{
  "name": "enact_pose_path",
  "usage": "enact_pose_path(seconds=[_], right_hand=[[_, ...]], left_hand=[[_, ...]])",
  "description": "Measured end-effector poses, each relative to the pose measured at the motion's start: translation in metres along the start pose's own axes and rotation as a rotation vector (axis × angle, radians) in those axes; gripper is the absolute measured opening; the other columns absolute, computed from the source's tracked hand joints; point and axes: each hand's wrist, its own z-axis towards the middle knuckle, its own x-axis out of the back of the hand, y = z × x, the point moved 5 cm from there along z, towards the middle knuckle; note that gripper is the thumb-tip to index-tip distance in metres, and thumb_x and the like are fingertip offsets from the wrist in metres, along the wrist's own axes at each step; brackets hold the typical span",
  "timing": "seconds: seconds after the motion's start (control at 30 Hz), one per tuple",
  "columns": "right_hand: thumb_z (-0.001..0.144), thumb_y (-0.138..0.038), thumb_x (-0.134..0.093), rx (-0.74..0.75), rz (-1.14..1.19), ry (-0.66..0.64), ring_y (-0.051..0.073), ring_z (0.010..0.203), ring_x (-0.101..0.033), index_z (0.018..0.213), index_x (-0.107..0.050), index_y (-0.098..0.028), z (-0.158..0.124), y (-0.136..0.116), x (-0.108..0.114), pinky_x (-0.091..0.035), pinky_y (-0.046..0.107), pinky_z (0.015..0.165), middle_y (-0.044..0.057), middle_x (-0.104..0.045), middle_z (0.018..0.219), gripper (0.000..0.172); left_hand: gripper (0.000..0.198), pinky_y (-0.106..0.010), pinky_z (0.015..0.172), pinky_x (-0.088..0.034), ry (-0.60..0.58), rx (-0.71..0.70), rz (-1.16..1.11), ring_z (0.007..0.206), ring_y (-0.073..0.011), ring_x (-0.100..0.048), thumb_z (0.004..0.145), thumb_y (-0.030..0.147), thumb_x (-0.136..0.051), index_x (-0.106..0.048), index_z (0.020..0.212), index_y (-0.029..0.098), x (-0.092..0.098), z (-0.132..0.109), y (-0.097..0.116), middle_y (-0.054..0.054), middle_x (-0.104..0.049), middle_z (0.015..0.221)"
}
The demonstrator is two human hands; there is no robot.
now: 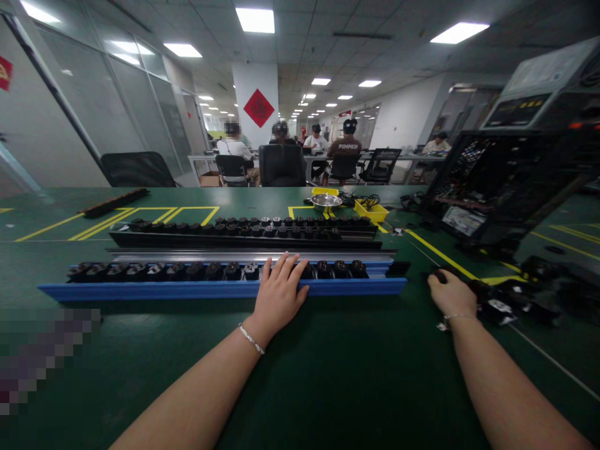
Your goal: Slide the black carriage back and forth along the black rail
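Observation:
A long blue rail [187, 290] lies across the green table, with a row of black socket modules [214, 270] set along its channel. My left hand [280, 289] rests over it right of the middle, fingers stretched and spread, covering a few modules. To the right of the rail's end, my right hand [450, 295] is closed around a small dark piece [439, 275] that looks like a black socket module, mostly hidden by the fingers. Beside that hand lie loose black modules [500, 309], blurred towards the right edge.
Behind the blue rail are a silver strip [187, 257] and a black rail [234, 240] with more modules. Farther back stand a metal bowl [327, 200] and a yellow bin [372, 211] with cables. An open black equipment case [469, 181] stands right. People sit at far desks.

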Motion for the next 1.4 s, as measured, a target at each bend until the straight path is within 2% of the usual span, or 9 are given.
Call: enact_pose_path(seconds=[0.07, 0.13, 0.23, 0.33, 0.4, 0.5, 0.63, 0.83, 1.4], right_hand=[[0.07, -0.039, -0.044, -0.065, -0.065, -0.004, 0.037, 0.101, -0.055, 0.106, -0.064, -0.012, -0.001, 0.002, 0.0, -0.041, 0.053, 0.087, 0.02, -0.062, 0.103, 0.049], [0.074, -0.036, -0.04, -0.04, -0.1, 0.005, 0.037, 0.111, -0.049, 0.114, -0.059, -0.006, -0.003, -0.006, 0.005, -0.038, 0.051, 0.094, 0.022, -0.057, 0.115, 0.054], [0.076, -0.033, -0.037, 0.015, -0.102, 0.098, 0.035, 0.115, -0.046, 0.115, -0.057, -0.001, -0.011, -0.027, 0.019, -0.033, 0.051, 0.098, 0.024, -0.055, 0.118, 0.054], [0.078, -0.029, -0.035, 0.205, -0.037, 0.226, 0.029, 0.113, -0.048, 0.11, -0.059, -0.008, -0.028, -0.067, 0.031, -0.034, 0.048, 0.099, 0.019, -0.058, 0.114, 0.046], [0.08, -0.031, -0.036, 0.367, 0.032, 0.176, 0.026, 0.112, -0.049, 0.11, -0.06, -0.012, -0.045, -0.1, 0.027, -0.035, 0.045, 0.099, 0.014, -0.059, 0.112, 0.043], [0.083, -0.035, -0.037, 0.506, 0.107, -0.003, 0.023, 0.114, -0.048, 0.114, -0.058, -0.015, -0.073, -0.143, 0.009, -0.035, 0.042, 0.099, 0.012, -0.059, 0.117, 0.043], [0.084, -0.04, -0.039, 0.569, 0.101, -0.181, 0.025, 0.118, -0.047, 0.122, -0.053, -0.017, -0.101, -0.171, -0.013, -0.034, 0.044, 0.1, 0.01, -0.057, 0.123, 0.047], [0.088, -0.038, -0.036, 0.581, 0.011, -0.238, 0.023, 0.114, -0.051, 0.12, -0.055, -0.021, -0.104, -0.17, -0.019, -0.036, 0.043, 0.095, 0.007, -0.061, 0.118, 0.041], [0.088, -0.036, -0.038, 0.574, -0.038, -0.164, 0.023, 0.108, -0.055, 0.115, -0.058, -0.018, -0.102, -0.17, -0.015, -0.04, 0.038, 0.09, 0.009, -0.064, 0.112, 0.038]], left_hand=[[0.045, -0.051, 0.11, -0.019, 0.022, -0.006, -0.001, 0.132, -0.0267, -0.03, 0.085, 0.031, -0.048, -0.046, 0.129, 0.024, 0.002, -0.001, 0.001, -0.007, -0.045, 0.137], [0.041, -0.049, 0.11, -0.019, 0.041, -0.034, -0.026, 0.132, -0.0253, -0.03, 0.086, 0.026, -0.045, -0.048, 0.127, 0.024, 0.005, -0.002, 0.004, -0.006, -0.045, 0.137], [0.037, -0.042, 0.107, -0.029, 0.004, -0.14, -0.106, 0.124, -0.022, -0.04, 0.087, 0.021, -0.041, -0.052, 0.123, 0.023, 0.003, -0.004, 0.014, -0.005, -0.05, 0.131], [0.04, -0.038, 0.101, -0.037, -0.094, -0.237, -0.173, 0.116, -0.0208, -0.046, 0.084, 0.02, -0.044, -0.05, 0.124, 0.021, -0.003, -0.007, 0.025, -0.006, -0.053, 0.126], [0.046, -0.037, 0.101, -0.037, -0.146, -0.245, -0.188, 0.115, -0.0211, -0.045, 0.083, 0.021, -0.047, -0.045, 0.129, 0.02, -0.007, -0.008, 0.028, -0.006, -0.052, 0.127], [0.051, -0.038, 0.102, -0.035, -0.183, -0.232, -0.194, 0.116, -0.0219, -0.043, 0.082, 0.022, -0.049, -0.041, 0.132, 0.021, -0.008, -0.008, 0.03, -0.005, -0.05, 0.129], [0.052, -0.039, 0.102, -0.034, -0.195, -0.212, -0.21, 0.117, -0.023, -0.041, 0.081, 0.024, -0.05, -0.04, 0.132, 0.022, -0.007, -0.009, 0.03, -0.005, -0.048, 0.131], [0.056, -0.041, 0.102, -0.034, -0.194, -0.193, -0.241, 0.115, -0.0236, -0.04, 0.078, 0.023, -0.054, -0.04, 0.132, 0.021, -0.01, -0.009, 0.03, -0.005, -0.048, 0.13], [0.056, -0.041, 0.103, -0.032, -0.202, -0.201, -0.278, 0.117, -0.0229, -0.038, 0.077, 0.019, -0.053, -0.039, 0.132, 0.021, -0.012, -0.009, 0.028, -0.004, -0.047, 0.13]])
